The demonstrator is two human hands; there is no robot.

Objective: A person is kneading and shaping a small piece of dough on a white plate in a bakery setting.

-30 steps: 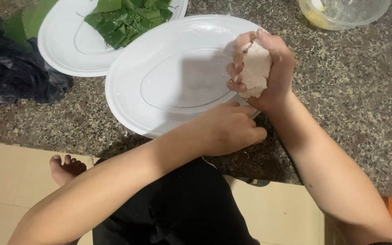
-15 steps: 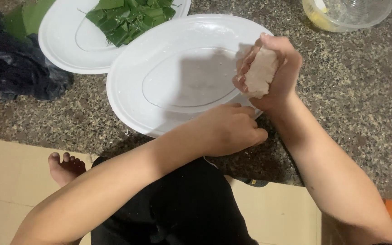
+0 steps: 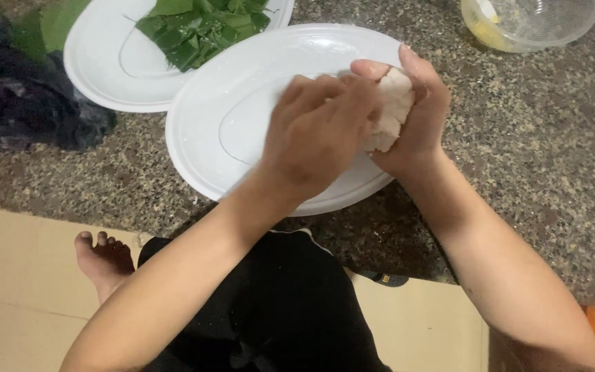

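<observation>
Dough lump [image 3: 392,110]: 1 pc, pale, soft, irregular, held above the near oval plate [image 3: 242,158]. Right hand [image 3: 418,114] cups it, fingers closed round it. Left hand [image 3: 315,131] presses on it, fingers curled. Plates: 2, white, glossy; far plate [image 3: 98,69] w/ cut green leaves [image 3: 201,24]. Speckled stone counter [image 3: 538,138].

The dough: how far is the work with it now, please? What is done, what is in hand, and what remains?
Done: green leaves lie cut on the far plate. In hand: the right hand cups a white dough lump above the near plate, and the left hand presses on it. Left: the near plate holds nothing, no leaf is on the dough, and the bowl stands untouched.
</observation>
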